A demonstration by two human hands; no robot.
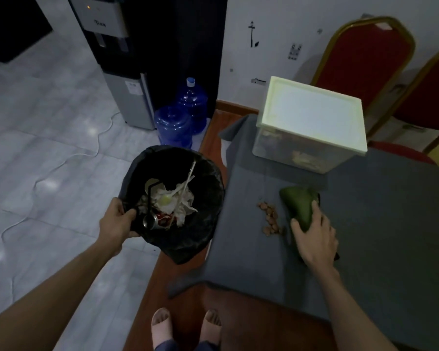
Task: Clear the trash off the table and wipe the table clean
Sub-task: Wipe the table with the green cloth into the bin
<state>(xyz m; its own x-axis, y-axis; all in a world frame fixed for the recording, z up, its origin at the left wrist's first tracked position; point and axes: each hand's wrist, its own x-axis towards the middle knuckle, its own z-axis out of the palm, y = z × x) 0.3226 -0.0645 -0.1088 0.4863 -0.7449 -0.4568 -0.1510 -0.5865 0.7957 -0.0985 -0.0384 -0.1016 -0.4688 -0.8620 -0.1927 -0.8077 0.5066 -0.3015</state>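
At the left, the bin [213,178], lined with a black bag, is held just beside the left table edge by the left hand [117,221]. Its fingers are curled over the near-left rim, and the bag is pinched against it. Crumpled paper, a can and thin sticks are seen inside. The bin is judged light, but the liner is thin and slippery, so the stiff rim is to be gripped rather than loose film.

To the right, on the grey-covered table [390,236], a small scatter of brown crumbs [270,217] lies just left of the green cloth [299,206]. The crumbs are judged loose, light and brittle. They are best swept together toward the left edge and into the bin, not picked up singly.

The green cloth is judged soft and limp, and likely to bunch under load. It is pressed down by the right hand [314,239], whose fingers are spread and fairly straight across its near end. Pressure is best applied through the palm.

At the far side, a lidded plastic box [312,117] stands on the table.
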